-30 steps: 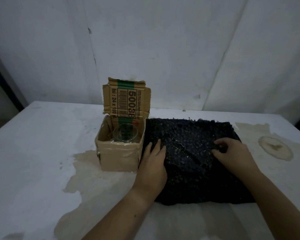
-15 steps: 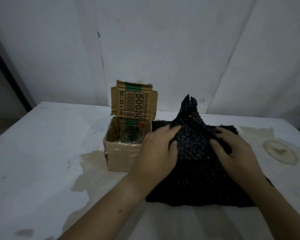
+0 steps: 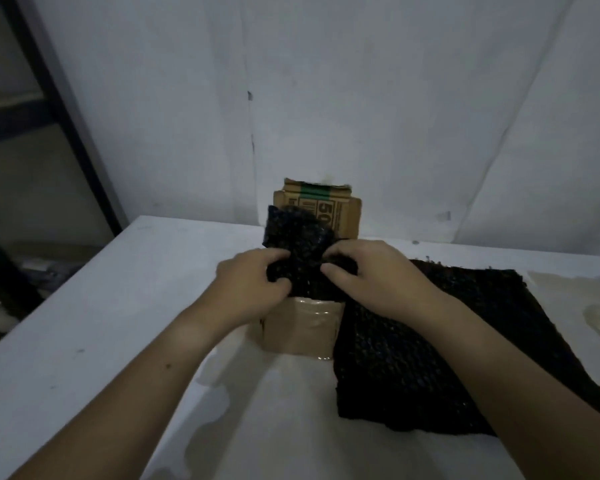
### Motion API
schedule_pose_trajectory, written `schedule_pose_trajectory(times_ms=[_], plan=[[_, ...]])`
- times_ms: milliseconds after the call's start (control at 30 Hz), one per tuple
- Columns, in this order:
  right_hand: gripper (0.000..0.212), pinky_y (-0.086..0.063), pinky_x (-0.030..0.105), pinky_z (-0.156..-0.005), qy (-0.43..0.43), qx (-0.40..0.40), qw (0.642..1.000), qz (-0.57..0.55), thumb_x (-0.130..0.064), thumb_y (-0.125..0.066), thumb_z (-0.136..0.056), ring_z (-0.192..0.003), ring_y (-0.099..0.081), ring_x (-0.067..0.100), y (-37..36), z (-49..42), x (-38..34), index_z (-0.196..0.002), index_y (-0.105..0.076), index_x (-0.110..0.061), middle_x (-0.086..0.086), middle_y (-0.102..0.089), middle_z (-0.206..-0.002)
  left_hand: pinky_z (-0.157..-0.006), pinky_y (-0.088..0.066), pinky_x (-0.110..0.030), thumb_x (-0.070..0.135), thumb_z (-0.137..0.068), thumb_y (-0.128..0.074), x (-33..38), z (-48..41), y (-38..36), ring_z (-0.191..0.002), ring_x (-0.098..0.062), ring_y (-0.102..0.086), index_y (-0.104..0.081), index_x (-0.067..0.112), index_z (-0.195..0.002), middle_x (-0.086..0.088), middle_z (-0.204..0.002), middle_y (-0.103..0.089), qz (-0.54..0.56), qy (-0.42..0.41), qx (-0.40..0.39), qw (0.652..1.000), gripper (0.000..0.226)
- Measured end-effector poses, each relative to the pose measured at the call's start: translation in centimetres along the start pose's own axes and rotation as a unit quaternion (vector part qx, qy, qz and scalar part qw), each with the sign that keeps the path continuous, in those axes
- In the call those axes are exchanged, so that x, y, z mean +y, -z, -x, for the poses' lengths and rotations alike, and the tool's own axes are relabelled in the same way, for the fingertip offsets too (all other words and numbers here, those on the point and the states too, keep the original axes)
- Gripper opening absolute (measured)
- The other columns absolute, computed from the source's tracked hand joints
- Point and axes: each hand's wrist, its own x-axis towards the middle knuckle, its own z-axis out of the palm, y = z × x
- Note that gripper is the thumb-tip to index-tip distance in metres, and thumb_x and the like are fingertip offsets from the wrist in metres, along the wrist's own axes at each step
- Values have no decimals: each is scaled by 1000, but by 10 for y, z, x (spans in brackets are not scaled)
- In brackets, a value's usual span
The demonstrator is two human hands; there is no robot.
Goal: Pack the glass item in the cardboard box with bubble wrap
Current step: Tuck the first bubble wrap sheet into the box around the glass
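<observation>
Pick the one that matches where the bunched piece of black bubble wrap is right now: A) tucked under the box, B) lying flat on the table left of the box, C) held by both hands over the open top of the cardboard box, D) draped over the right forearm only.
C: the left hand and right hand pinch the bunched bubble wrap above the cardboard box.

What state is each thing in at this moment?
cardboard box: open, back flap upright, mouth covered by wrap.
bubble wrap piece: black, bunched, held over the box.
bubble wrap stack: flat on the table, right of the box.
left hand: gripping the piece.
right hand: gripping the piece.
Glass item: hidden.
</observation>
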Motion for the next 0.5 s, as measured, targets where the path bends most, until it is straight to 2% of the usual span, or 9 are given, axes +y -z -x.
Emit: schedule_pose_trajectory(times_ms=[100,167,233,333,367,433,500], plan=[[40,-42,38,-95,-1,-8,999,51,-45,-37,-99,-108,-59,19,-8,-6,-3,-124,-65,-30,-8,-69,-119,-94,-29,-31,33,-84,-61,-2,-11,-9,-122,-17,-50,-62,33,-129,6,-127,-61,-101,-17,1,995,45],[42,-29,35,-93,-9,6,994,106,-38,-41,-96,-115,-48,24,-12,-8,0,-132,-59,-31,-4,-67,-116,-91,-20,-31,37,-80,-65,-4,-17,-10,-127,-20,-39,-64,31,-126,5,-131,-49,-146,-25,-7,989,46],[50,-20,35,-88,-30,-22,989,141,-37,-47,-90,-120,-38,27,-11,-10,1,-139,-51,-31,1,-64,-118,-95,-17,-32,44,-74,-68,-4,-23,-6,-131,-23,-26,-63,33,-126,0,-139,-33,-175,-25,-22,984,54],[59,-21,39,-97,-55,-103,981,153,-43,-54,-83,-127,-33,32,-10,-17,-1,-141,-48,-33,5,-56,-131,-108,-18,-40,52,-67,-68,2,-37,4,-140,-30,-10,-40,45,-143,-4,-155,-8,-227,28,-137,964,81],[59,-22,40,-99,-62,-130,977,159,-45,-55,-82,-128,-32,32,-10,-20,-3,-140,-48,-33,6,-54,-133,-109,-21,-42,54,-68,-68,5,-43,8,-142,-33,-9,-31,47,-148,-5,-157,-5,-247,53,-185,950,89],[57,-23,40,-97,-78,-176,966,171,-45,-57,-81,-127,-33,32,-9,-26,-8,-136,-50,-33,6,-52,-132,-106,-29,-44,55,-70,-70,9,-56,9,-140,-34,-19,-26,46,-150,-9,-154,-16,-290,71,-234,925,92],[54,-24,40,-97,-93,-221,954,179,-44,-59,-82,-124,-35,30,-9,-33,-14,-134,-51,-31,5,-53,-128,-100,-34,-43,48,-76,-68,13,-63,0,-132,-35,-31,-36,39,-146,-11,-144,-31,-338,56,-230,911,78]])
